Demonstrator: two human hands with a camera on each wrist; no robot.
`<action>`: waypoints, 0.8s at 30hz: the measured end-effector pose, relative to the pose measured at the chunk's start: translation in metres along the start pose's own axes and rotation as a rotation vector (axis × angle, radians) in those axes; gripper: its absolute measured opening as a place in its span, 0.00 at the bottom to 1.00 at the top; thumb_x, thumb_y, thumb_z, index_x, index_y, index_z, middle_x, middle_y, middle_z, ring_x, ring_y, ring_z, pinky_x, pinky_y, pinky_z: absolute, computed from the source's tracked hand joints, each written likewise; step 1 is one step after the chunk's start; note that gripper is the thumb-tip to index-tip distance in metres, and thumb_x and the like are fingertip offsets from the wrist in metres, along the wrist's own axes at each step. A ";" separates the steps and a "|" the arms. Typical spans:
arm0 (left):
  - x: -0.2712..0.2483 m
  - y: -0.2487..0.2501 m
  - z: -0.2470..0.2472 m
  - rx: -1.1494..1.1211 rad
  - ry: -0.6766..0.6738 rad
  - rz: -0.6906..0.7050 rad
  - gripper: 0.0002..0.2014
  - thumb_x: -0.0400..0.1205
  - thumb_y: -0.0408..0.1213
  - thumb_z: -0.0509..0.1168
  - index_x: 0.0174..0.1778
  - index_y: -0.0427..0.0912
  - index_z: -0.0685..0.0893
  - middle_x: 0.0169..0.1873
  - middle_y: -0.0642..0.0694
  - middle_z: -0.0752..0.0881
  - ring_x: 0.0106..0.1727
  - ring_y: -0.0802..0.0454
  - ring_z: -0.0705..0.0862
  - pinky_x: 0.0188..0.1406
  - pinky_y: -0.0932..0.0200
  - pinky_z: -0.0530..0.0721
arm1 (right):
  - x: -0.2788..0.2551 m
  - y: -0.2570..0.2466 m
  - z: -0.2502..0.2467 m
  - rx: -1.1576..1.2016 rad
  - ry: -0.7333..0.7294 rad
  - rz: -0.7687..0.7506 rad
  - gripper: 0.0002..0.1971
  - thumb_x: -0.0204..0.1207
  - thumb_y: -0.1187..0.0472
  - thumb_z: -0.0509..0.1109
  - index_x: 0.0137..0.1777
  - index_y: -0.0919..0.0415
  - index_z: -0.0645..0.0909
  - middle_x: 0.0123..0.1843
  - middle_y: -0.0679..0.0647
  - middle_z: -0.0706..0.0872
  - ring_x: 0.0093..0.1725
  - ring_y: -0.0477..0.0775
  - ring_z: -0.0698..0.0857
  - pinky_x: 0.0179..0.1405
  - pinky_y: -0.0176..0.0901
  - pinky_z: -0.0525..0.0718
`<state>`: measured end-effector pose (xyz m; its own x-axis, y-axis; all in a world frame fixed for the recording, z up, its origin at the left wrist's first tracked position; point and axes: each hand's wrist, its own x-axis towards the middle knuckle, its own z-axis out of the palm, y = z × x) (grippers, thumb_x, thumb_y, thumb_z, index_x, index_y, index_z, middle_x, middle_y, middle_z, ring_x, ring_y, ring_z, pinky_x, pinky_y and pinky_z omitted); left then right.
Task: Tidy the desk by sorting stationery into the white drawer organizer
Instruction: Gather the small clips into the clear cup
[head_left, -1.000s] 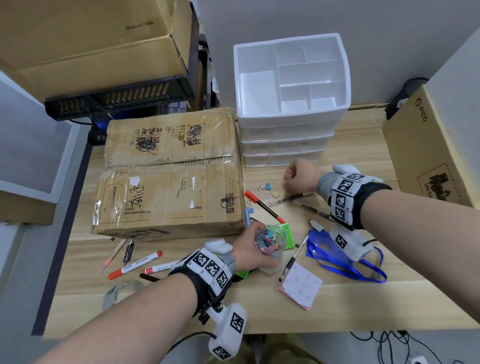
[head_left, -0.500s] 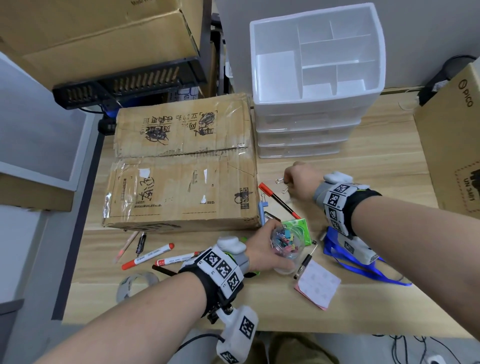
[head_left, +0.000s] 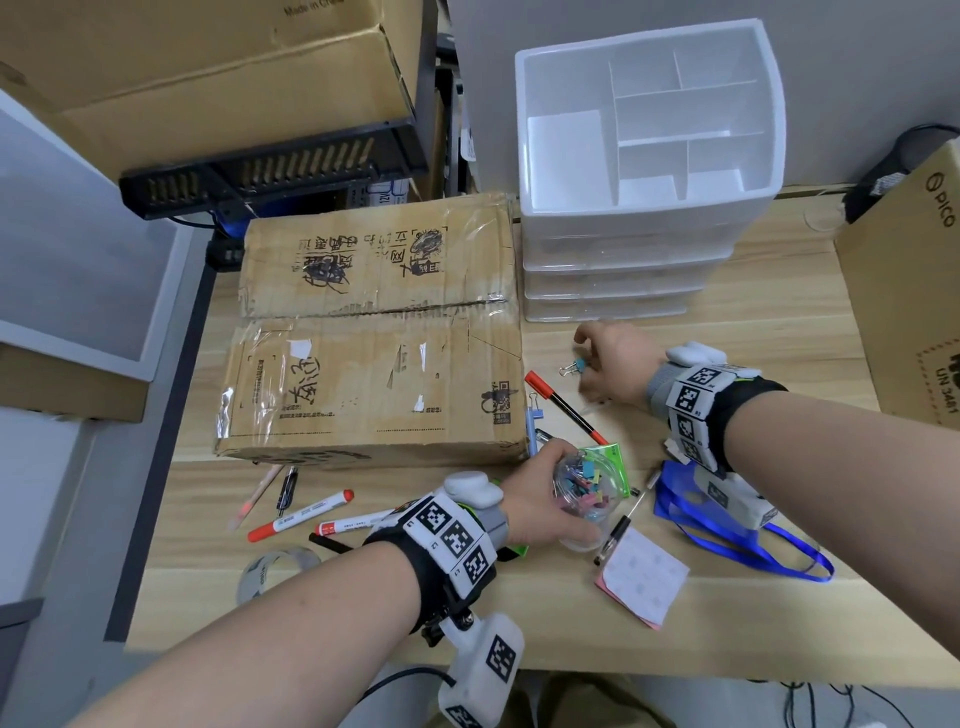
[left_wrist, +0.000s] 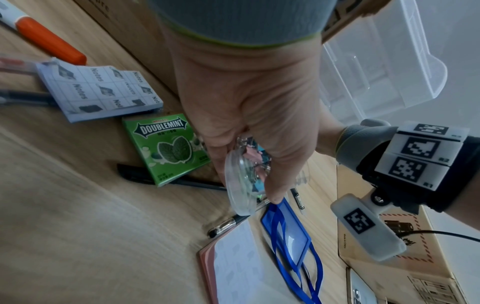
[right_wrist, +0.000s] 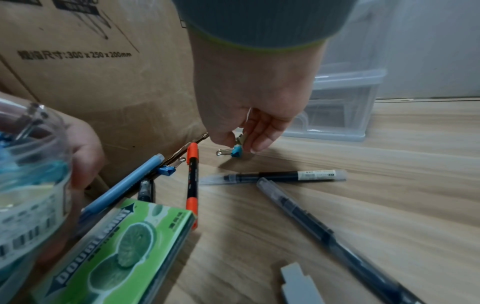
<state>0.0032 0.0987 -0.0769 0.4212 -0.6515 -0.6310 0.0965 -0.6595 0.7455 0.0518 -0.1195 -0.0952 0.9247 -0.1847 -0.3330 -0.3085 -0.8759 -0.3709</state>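
Observation:
The white drawer organizer (head_left: 644, 212) stands at the back of the desk, its top tray compartments bare. My left hand (head_left: 540, 493) grips a clear jar (head_left: 587, 488) of coloured binder clips near the desk's front; the left wrist view shows the jar (left_wrist: 241, 181) tilted in the fingers. My right hand (right_wrist: 240, 143) is in front of the organizer. Its thumb and fingers pinch the wire handle of a small blue binder clip (right_wrist: 236, 152), which hangs at the desk surface. A second blue clip (right_wrist: 166, 170) lies beside the box.
A large cardboard box (head_left: 374, 332) fills the desk's left. Pens (right_wrist: 275, 176), a red-capped pen (head_left: 563, 408), red markers (head_left: 301, 517), a green gum pack (right_wrist: 124, 253), a sticky-note pad (head_left: 644, 582), a blue lanyard holder (head_left: 727, 540) and a tape roll (head_left: 275, 571) lie around. Another box (head_left: 909, 291) stands right.
My right hand left the pens, moved to the loose clips and pinched the blue one. My left hand kept hold of the jar. The head view shifted.

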 end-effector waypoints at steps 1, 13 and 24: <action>0.000 0.000 0.000 -0.006 -0.002 0.001 0.35 0.62 0.39 0.84 0.60 0.49 0.73 0.55 0.47 0.88 0.57 0.47 0.88 0.60 0.43 0.87 | 0.002 -0.001 0.000 -0.006 0.031 -0.021 0.21 0.73 0.60 0.74 0.66 0.57 0.78 0.56 0.54 0.85 0.47 0.54 0.80 0.47 0.46 0.83; -0.002 0.005 -0.002 -0.013 -0.027 0.010 0.35 0.65 0.36 0.84 0.63 0.46 0.73 0.56 0.47 0.88 0.57 0.49 0.88 0.61 0.46 0.87 | 0.009 -0.013 0.018 -0.172 -0.081 0.051 0.10 0.72 0.66 0.77 0.54 0.65 0.87 0.57 0.60 0.81 0.46 0.59 0.84 0.46 0.44 0.83; -0.010 -0.002 -0.001 0.064 -0.012 -0.004 0.38 0.60 0.47 0.83 0.63 0.52 0.72 0.58 0.51 0.85 0.58 0.50 0.86 0.62 0.44 0.85 | -0.005 -0.017 0.013 -0.034 -0.218 0.142 0.11 0.78 0.66 0.62 0.60 0.62 0.73 0.45 0.56 0.83 0.43 0.59 0.84 0.44 0.51 0.86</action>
<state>0.0001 0.1069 -0.0717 0.4100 -0.6529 -0.6368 0.0400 -0.6847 0.7277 0.0496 -0.0980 -0.0990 0.8015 -0.2096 -0.5601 -0.4206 -0.8633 -0.2789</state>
